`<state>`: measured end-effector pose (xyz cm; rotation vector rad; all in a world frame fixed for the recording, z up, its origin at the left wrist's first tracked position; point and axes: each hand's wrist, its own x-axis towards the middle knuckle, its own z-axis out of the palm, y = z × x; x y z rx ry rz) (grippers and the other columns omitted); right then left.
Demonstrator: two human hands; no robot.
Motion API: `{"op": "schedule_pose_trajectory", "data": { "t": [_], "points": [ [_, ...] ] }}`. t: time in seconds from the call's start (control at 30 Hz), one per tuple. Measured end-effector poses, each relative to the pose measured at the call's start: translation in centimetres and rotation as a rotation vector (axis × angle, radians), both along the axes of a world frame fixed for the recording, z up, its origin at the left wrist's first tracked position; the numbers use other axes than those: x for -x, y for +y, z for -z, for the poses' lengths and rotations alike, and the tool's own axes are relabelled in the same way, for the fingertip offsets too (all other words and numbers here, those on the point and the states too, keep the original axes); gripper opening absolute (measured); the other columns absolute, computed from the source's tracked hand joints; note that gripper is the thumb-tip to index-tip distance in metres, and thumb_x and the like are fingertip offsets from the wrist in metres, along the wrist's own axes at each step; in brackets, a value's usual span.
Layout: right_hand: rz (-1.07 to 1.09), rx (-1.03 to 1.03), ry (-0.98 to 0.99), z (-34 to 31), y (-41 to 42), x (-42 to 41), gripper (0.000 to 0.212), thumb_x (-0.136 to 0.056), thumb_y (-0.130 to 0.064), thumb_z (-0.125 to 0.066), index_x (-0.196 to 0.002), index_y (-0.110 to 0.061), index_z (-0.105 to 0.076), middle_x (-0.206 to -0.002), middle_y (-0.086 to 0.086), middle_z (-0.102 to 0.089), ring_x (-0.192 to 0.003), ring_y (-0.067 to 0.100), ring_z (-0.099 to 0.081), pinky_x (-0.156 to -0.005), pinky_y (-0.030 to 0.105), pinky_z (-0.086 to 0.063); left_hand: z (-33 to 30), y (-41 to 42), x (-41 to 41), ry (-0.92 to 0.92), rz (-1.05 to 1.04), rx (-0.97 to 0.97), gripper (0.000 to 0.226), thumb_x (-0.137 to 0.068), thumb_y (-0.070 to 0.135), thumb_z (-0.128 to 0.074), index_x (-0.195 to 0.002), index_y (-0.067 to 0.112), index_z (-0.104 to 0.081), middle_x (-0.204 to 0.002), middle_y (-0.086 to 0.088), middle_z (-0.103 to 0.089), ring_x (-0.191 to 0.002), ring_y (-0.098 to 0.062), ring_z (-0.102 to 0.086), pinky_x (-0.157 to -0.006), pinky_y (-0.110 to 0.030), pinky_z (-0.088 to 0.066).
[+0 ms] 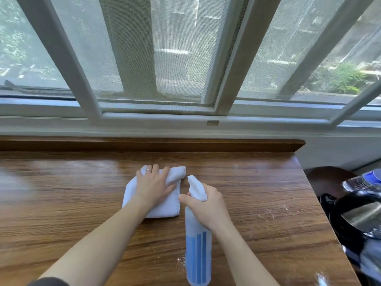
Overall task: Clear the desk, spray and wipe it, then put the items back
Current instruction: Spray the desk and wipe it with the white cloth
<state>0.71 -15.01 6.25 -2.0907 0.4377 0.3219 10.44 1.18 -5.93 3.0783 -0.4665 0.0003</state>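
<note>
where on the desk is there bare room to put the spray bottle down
Bare wood lies left of the white cloth and right of the spray bottle up to the desk edge. Crowded: the middle, where the left hand presses the cloth.

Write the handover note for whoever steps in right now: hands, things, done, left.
Left hand: flat, fingers spread, pressing the white cloth onto the desk.
Right hand: gripping the neck of the spray bottle, nozzle pointing away toward the window; blue liquid in it.
Done: desk surface is cleared around the work area; a kettle and a water bottle sit off its right edge.
Left: white specks remain on the right and near side; spray, wipe, then put items back.
</note>
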Motion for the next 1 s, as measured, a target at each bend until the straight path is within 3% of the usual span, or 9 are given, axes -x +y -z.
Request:
{"op": "schedule_pose_trajectory", "data": {
  "t": [0.13,0.47,0.63,0.77,0.9,1.0],
  "points": [
    [-0.023,-0.013,-0.016,-0.3,0.3,0.4,0.027,-0.072,-0.045,-0.072,-0.065,-0.024,-0.057,-0.064,-0.010,-0.059,-0.061,0.005,-0.051,-0.058,0.026,-0.039,0.2,0.7,3.7,-0.105,0.049,0.026,0.055,-0.075,0.059,-0.041,-0.096,0.017,-0.069,-0.082,-0.011,-0.061,-0.080,-0.034,-0.061,-0.065,-0.046,-0.045],
    [-0.026,-0.016,-0.019,-0.5,0.4,1.3,0.030,-0.071,-0.046,-0.070,-0.072,-0.018,-0.059,-0.066,-0.008,-0.058,-0.064,0.009,-0.052,-0.061,0.028,-0.040,1.5,1.8,7.2,-0.212,0.093,0.062,0.051,-0.077,0.065,-0.045,-0.090,0.021,-0.068,-0.079,-0.006,-0.059,-0.076,-0.031,-0.061,-0.064,-0.043,-0.042],
    [-0.027,-0.040,-0.023,-0.6,0.4,1.9,0.024,-0.064,-0.052,-0.066,-0.067,-0.030,-0.058,-0.065,-0.012,-0.061,-0.061,0.003,-0.052,-0.058,0.022,-0.038,0.5,0.5,4.6,-0.167,0.059,0.034,0.049,-0.075,0.060,-0.048,-0.087,0.018,-0.069,-0.077,-0.009,-0.058,-0.071,-0.032,-0.060,-0.060,-0.045,-0.043],
    [-0.016,-0.042,0.000,-0.2,0.4,2.4,0.032,-0.071,-0.044,-0.071,-0.075,-0.016,-0.058,-0.068,-0.006,-0.059,-0.063,0.009,-0.051,-0.061,0.028,-0.041,-0.3,-0.8,2.5,-0.025,-0.059,0.005,0.046,-0.072,0.057,-0.074,-0.092,0.016,-0.067,-0.085,-0.010,-0.061,-0.084,-0.034,-0.061,-0.067,-0.049,-0.045],
    [0.005,-0.056,0.003,-0.2,0.2,2.9,0.032,-0.071,-0.043,-0.073,-0.075,-0.015,-0.058,-0.064,-0.010,-0.056,-0.059,0.006,-0.048,-0.058,0.025,-0.039,-0.5,-1.3,2.6,0.019,-0.084,0.034,0.049,-0.073,0.059,-0.071,-0.100,0.018,-0.067,-0.093,-0.009,-0.060,-0.091,-0.033,-0.059,-0.073,-0.047,-0.042],
    [0.010,-0.065,0.000,-0.3,0.0,3.1,0.026,-0.072,-0.043,-0.073,-0.067,-0.024,-0.057,-0.061,-0.013,-0.056,-0.055,0.002,-0.048,-0.056,0.021,-0.037,-0.5,-0.9,3.3,0.046,-0.047,0.006,0.067,-0.073,0.073,-0.054,-0.117,0.022,-0.058,-0.106,-0.006,-0.057,-0.103,-0.031,-0.054,-0.079,-0.046,-0.038]
  ]
}}
